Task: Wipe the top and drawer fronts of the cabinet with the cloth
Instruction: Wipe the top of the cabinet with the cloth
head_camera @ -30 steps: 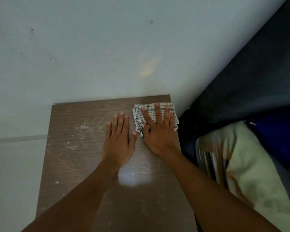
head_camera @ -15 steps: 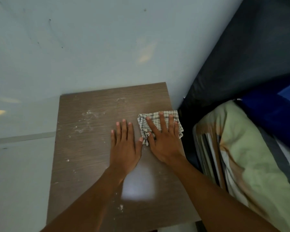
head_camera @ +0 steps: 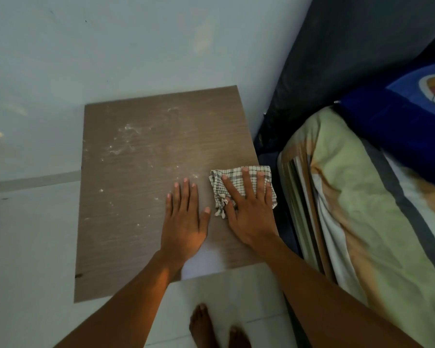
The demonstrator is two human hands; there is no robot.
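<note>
The cabinet top [head_camera: 136, 209] is a brown wood-grain board standing against a pale wall, with white dust specks across its left and middle. A checked white cloth [head_camera: 234, 179] lies near its right edge. My right hand [head_camera: 249, 209] presses flat on the cloth, fingers spread. Just left of it my left hand [head_camera: 183, 219] rests flat on the bare wood with fingers together, holding nothing. The drawer fronts are hidden below the top.
A bed with a green and orange blanket [head_camera: 362, 222] and a blue pillow [head_camera: 399, 116] stands close on the right. A dark headboard [head_camera: 349, 46] rises behind it. My bare feet [head_camera: 211, 327] stand on pale floor tiles in front of the cabinet.
My right hand has dragged the cloth from the back right corner toward the front along the right edge. My left hand slid forward alongside it. The view tilted down, showing the floor and feet.
</note>
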